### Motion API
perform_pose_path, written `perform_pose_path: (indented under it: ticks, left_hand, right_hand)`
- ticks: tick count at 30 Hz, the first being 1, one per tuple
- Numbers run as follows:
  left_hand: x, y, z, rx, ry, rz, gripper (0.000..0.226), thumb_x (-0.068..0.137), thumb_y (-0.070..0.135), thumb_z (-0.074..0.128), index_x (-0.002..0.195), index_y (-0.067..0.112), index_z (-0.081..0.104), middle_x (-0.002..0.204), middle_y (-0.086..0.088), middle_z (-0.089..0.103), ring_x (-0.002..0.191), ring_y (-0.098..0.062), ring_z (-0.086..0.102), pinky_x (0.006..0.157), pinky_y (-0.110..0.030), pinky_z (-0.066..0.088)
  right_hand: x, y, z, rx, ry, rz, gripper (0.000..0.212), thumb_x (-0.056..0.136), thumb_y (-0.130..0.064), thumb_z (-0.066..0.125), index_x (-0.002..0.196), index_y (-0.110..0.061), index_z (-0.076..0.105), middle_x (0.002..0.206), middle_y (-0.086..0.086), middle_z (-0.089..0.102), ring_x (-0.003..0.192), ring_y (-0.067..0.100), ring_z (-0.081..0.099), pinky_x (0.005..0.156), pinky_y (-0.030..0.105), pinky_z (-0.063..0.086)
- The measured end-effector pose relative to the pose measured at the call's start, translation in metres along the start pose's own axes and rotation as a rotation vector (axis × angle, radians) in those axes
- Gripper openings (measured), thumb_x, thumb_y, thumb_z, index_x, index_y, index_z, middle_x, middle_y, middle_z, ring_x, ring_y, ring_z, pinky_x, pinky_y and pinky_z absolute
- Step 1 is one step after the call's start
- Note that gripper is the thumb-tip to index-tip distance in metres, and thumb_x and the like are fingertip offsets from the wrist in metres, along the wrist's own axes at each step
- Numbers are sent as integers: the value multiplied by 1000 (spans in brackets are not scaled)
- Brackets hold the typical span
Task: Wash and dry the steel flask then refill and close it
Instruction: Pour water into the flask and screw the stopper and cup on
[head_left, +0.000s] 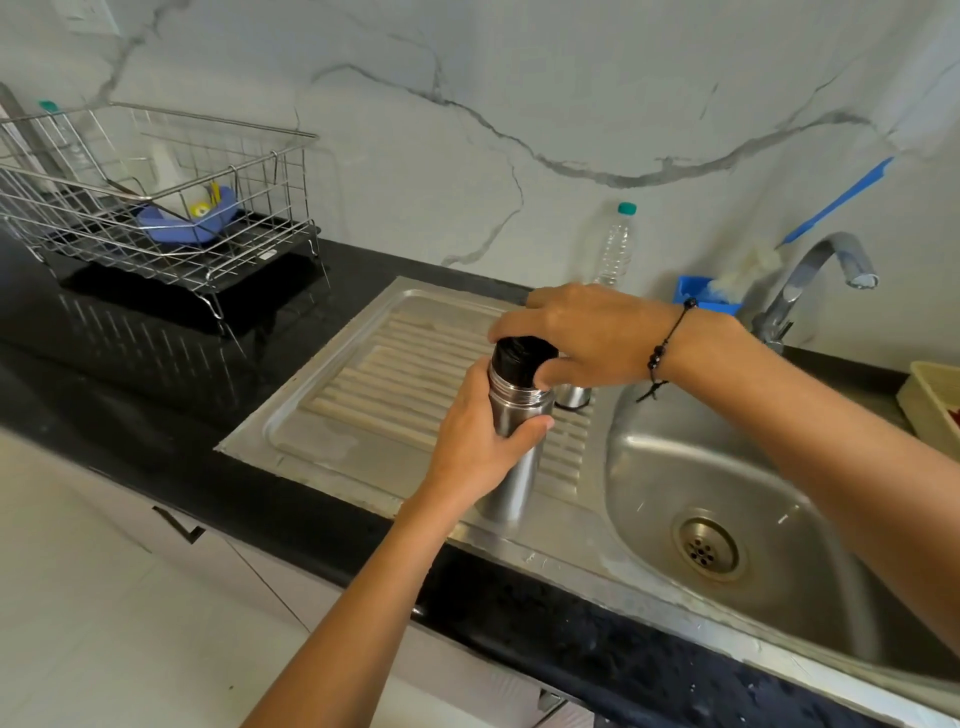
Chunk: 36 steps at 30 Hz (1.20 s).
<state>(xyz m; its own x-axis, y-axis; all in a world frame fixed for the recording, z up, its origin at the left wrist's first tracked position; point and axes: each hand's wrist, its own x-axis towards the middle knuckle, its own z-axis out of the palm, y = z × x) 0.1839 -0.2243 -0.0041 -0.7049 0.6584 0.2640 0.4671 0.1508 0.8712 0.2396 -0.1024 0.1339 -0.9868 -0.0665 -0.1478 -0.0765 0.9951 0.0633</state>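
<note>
Our left hand (480, 441) grips the steel flask (511, 441); our right hand (582, 338) grasps its black stopper (522, 356). Opening or closing, we can't tell.

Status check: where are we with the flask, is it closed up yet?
Not fully. In hand: the left hand grips the steel flask standing on the drainboard, while the right hand holds its black stopper at the neck. Whether it is going on or coming off, I cannot tell. A steel cap stands apart behind it. Washing and refilling cannot be confirmed.
</note>
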Motion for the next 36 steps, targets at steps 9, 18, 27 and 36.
perform_pose_path:
  ticks: [9, 18, 27, 36]
  left_hand:
    - [1, -1, -2, -32, -27, 3, 69, 80, 32, 75, 136, 19, 36, 117, 9, 57, 101, -3, 56, 81, -14, 43]
    - [1, 0, -2, -15, -37, 11, 72, 81, 35, 73, 138, 21, 31, 126, 6, 55, 110, -9, 55, 91, -28, 46]
    - [-2, 0, -1, 3, -7, 30, 68, 80, 32, 74, 134, 21, 35, 120, 8, 55, 102, -7, 56, 85, -25, 48]
    - [-3, -1, -3, -14, -14, 33, 76, 79, 34, 74, 140, 22, 31, 122, 7, 56, 105, -8, 57, 86, -24, 49]
  right_hand:
    - [8, 11, -7, 1, -93, -142, 39, 89, -19, 55, 126, -22, 47, 107, 6, 56, 91, 20, 52, 78, 36, 47]
    - [14, 1, 0, -54, 85, 122, 67, 80, -71, 31, 126, -25, 49, 99, 2, 62, 91, 22, 57, 73, 33, 46]
    - [10, 0, 12, -171, 117, 0, 52, 89, -56, 38, 114, -12, 52, 91, 9, 62, 74, 24, 50, 68, 35, 44]
    - [5, 17, 14, 122, 44, -242, 46, 89, -25, 57, 133, -29, 45, 119, 5, 53, 105, 20, 52, 86, 28, 43]
